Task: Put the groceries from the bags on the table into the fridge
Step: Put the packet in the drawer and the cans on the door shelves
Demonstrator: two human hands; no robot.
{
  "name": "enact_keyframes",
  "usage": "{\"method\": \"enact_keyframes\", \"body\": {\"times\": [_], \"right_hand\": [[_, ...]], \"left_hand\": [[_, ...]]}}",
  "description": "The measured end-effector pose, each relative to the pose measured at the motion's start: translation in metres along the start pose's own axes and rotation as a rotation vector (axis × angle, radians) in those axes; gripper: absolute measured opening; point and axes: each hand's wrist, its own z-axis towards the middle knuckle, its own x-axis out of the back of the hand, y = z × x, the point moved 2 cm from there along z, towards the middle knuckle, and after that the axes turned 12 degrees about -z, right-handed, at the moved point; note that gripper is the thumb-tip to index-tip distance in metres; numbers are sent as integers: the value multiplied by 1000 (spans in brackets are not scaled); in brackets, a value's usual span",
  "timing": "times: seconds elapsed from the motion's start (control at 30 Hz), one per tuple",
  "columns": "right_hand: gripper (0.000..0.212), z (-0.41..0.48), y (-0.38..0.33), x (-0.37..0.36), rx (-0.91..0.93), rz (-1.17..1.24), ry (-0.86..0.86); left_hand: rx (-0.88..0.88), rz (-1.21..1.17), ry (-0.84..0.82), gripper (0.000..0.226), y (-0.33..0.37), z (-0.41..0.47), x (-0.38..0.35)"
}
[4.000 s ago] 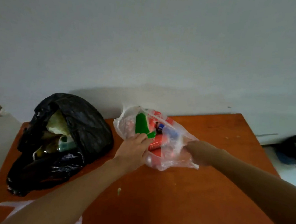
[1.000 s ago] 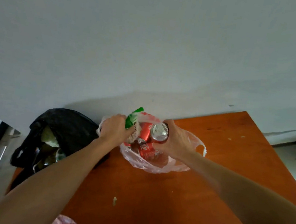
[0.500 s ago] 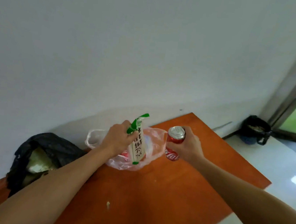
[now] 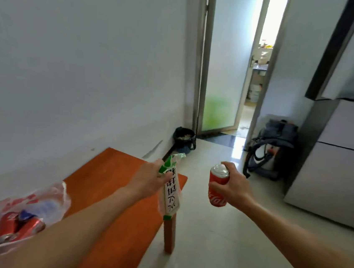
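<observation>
Left hand (image 4: 149, 180): gripped green-white packet (image 4: 171, 193) by its top, above table (image 4: 110, 175) corner.
Right hand (image 4: 231, 188): clasped upright red can (image 4: 218, 187), over the floor (image 4: 236, 245).
Clear bag (image 4: 55, 204): on table, cans (image 4: 31, 226) inside.
Fridge (image 4: 338, 172): far right.

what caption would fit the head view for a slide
Left hand holding a green-and-white packet, right hand gripping a red can, near the fridge.

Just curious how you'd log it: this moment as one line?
left hand: holds green-and-white packet | right hand: holds red cola can | fridge: ahead right
</observation>
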Motion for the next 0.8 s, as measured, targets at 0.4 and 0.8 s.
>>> {"method": "enact_keyframes", "body": {"times": [0.4,0.8], "right_hand": [[73,33,255,202,-230,-166,215],[72,165,376,299,-352,-231,383]], "left_hand": [[-189,-65,-221,20,204,144,-236],[-424,-82,-360,14,306,327,-349]]}}
